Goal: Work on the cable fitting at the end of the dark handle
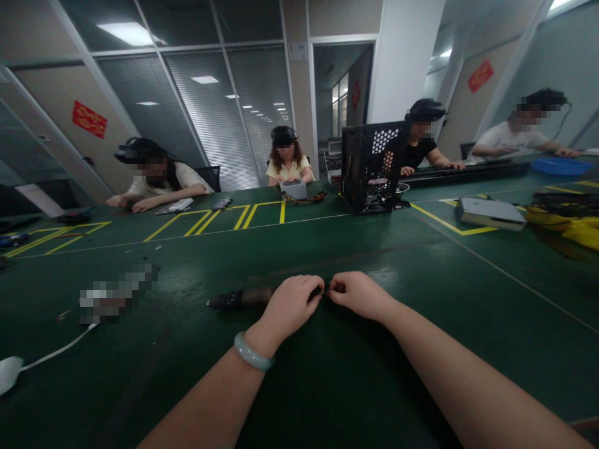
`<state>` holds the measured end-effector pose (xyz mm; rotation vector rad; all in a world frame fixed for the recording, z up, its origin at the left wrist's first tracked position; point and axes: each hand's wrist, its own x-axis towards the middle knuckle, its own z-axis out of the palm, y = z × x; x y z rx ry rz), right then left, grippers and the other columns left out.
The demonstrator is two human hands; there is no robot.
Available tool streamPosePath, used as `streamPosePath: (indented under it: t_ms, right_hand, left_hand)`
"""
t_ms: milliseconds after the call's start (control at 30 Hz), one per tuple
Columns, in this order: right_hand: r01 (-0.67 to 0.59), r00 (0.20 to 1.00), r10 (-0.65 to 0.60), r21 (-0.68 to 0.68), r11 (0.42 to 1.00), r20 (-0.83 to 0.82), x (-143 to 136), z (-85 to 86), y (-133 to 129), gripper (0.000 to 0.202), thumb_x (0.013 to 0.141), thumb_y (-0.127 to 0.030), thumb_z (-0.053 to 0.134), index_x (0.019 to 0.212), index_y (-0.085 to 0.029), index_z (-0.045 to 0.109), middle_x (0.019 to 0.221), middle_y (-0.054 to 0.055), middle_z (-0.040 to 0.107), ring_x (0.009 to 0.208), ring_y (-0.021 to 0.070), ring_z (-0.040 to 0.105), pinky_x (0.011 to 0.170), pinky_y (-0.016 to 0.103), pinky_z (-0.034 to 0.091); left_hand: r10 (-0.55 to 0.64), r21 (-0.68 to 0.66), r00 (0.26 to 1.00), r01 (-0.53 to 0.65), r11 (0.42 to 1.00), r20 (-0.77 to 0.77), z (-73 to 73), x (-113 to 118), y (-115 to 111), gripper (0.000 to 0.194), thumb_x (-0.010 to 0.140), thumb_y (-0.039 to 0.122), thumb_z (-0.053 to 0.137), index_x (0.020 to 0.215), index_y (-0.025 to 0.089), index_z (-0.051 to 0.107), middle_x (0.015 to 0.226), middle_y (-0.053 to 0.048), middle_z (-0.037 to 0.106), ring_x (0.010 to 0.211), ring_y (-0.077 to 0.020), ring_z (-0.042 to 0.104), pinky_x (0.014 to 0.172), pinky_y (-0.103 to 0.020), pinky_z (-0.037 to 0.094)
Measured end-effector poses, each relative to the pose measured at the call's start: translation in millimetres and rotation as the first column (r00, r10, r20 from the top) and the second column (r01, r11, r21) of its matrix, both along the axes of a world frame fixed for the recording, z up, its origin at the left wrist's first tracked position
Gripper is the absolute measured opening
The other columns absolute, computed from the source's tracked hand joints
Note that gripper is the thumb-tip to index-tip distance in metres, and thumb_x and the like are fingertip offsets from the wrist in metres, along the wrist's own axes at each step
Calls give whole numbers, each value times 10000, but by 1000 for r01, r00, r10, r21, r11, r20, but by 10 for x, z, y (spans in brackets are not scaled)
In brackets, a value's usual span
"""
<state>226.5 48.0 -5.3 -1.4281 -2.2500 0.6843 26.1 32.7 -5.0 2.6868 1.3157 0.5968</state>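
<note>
My left hand point(292, 305), with a pale green bangle point(253, 353) on its wrist, is closed in a pinch. It hides the right end of a dark, cylindrical electric screwdriver point(243, 298), which lies along the table with its silver tip to the left. Facing it, my right hand point(358, 294) is closed too, thumb and fingers pressed together. Between the two sets of fingertips shows a small dark part point(326, 287) with a glint of metal. It is too small to name, and I cannot tell whether it joins the screwdriver.
The green table point(196, 386) carries yellow tape lines. A blurred-out object point(116, 296) with a white cable lies left. Further back are a black computer case point(369, 168), a power supply point(294, 189), a silver box point(490, 213) and a blue tray point(560, 166). Several people sit opposite.
</note>
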Motion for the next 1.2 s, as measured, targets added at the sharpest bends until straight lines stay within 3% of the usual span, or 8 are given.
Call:
streamPosePath:
  t_ms: [400, 600, 867, 1200]
  right_hand:
    - [-10, 1000, 10, 37, 999, -2, 5, -42, 14, 145, 805, -322, 591, 823, -217, 690, 780, -2, 693, 694, 146, 606, 576, 225, 388]
    - [-9, 1000, 9, 10, 1000, -3, 5, -28, 10, 153, 811, -330, 591, 845, -225, 697, 806, -6, 701, 703, 144, 612, 583, 225, 395]
    - [2, 1000, -2, -13, 1000, 28, -4, 19, -9, 158, 819, -331, 594, 864, -219, 697, 826, 4, 703, 721, 152, 616, 592, 231, 402]
    - [-9, 1000, 9, 11, 1000, 1, 8, -37, 16, 152, 807, -318, 591, 852, -220, 698, 822, -1, 706, 720, 147, 619, 587, 224, 401]
  left_hand:
    - [59, -6, 998, -59, 998, -2, 5, 19, -14, 215, 889, 241, 554, 1103, 250, 539, 1013, -17, 640, 939, -201, 609, 851, -360, 475]
    - [12, 6, 1000, -12, 1000, -14, -4, 3, 4, 150, 878, 217, 572, 1025, 245, 573, 1018, -1, 636, 965, -192, 595, 881, -356, 459]
    - [45, -10, 999, -45, 999, 13, -19, 3, -2, 226, 881, 228, 577, 1099, 270, 538, 1006, 7, 630, 930, -187, 598, 846, -356, 467]
    - [18, 12, 1000, -18, 1000, -4, -17, 4, 12, 157, 869, 209, 578, 1023, 243, 570, 991, -3, 635, 940, -191, 595, 864, -352, 466]
